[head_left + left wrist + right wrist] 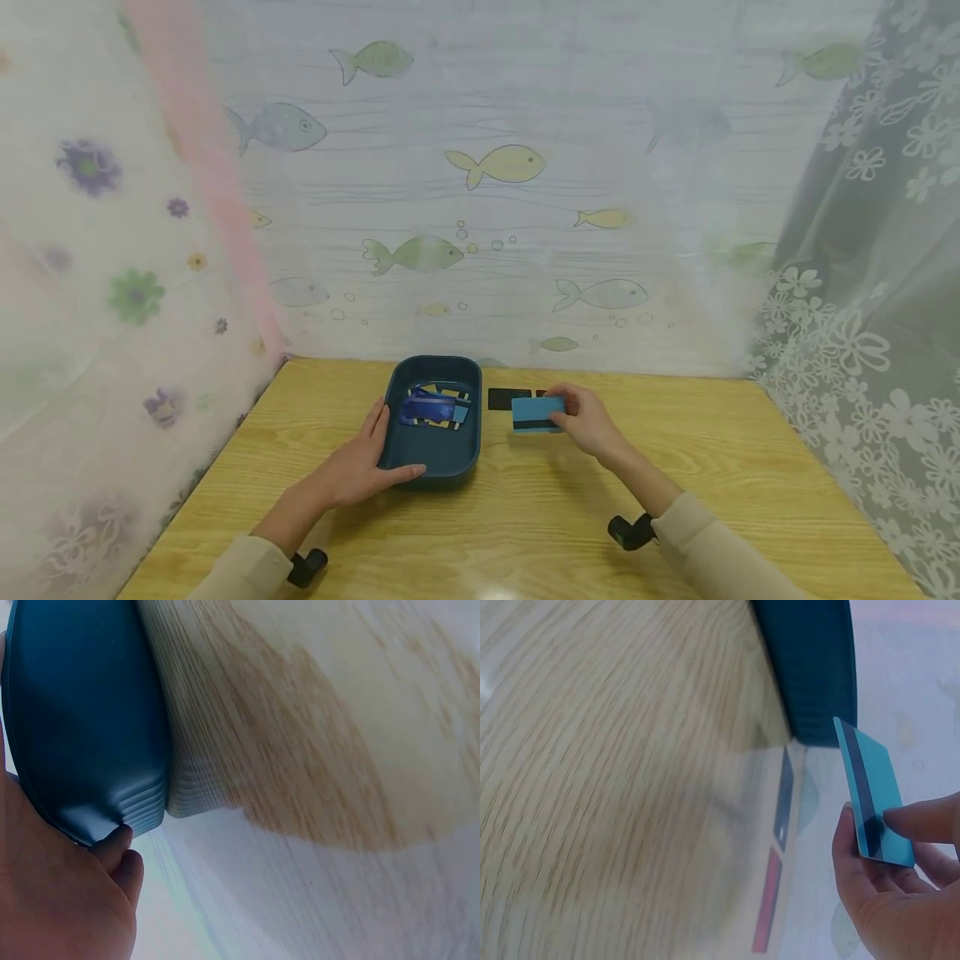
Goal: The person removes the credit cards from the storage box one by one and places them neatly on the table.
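Observation:
My left hand holds the near left corner of a dark blue plastic bin. Its thumb lies over the front rim, and its fingers rest against the outer left side; the left wrist view shows fingertips at the bin's wall. Several cards lie overlapping inside the bin. To the right of it, my right hand pinches a light blue card with a black stripe, raised above the table. A black card lies flat behind it, and a reddish card beside that is partly hidden in the head view.
The wood-grain table reaches back to a pale curtain printed with fish. Flower-patterned sheets hang on the left and right. A small black device sits at each wrist.

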Available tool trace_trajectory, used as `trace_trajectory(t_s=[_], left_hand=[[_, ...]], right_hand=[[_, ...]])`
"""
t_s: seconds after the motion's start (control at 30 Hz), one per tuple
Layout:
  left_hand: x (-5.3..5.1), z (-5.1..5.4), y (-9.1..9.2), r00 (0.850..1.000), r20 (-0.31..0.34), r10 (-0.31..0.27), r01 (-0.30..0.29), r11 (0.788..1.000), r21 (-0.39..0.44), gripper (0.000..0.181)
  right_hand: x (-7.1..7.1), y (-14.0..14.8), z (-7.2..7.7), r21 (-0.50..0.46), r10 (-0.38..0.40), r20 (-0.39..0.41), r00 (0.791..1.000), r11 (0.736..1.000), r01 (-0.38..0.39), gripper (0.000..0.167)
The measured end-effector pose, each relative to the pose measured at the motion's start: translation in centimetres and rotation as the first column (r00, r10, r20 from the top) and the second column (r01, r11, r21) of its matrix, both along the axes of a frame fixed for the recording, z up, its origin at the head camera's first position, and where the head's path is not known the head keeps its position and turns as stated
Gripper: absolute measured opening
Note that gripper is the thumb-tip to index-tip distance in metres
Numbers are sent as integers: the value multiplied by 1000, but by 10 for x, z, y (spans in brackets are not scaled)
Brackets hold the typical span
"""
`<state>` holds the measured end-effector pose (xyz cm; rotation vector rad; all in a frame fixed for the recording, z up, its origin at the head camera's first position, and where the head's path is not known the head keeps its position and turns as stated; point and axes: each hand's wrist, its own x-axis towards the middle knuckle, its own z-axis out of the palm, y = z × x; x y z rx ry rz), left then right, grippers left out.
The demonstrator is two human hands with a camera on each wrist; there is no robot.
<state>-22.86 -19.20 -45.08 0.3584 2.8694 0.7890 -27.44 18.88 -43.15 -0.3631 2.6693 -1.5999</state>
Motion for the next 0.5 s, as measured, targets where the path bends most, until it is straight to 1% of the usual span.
trace_trajectory(t_s=[0.13, 0.33, 0.5], left_hand=[[0, -1, 0, 1000, -8, 0, 0, 1000, -5, 129], [-1, -3, 0, 1000, -9, 4, -4, 1000, -16, 129], [-1, -3, 0, 1000, -3, 3, -3, 1000, -19, 129]], right_hand=[[1, 9, 0, 25, -8, 1, 1000, 1000, 8, 33], [0, 23, 1, 28, -15, 22, 1000, 999, 15, 35], [3, 32, 3, 37, -25, 21, 999, 999, 24, 35]])
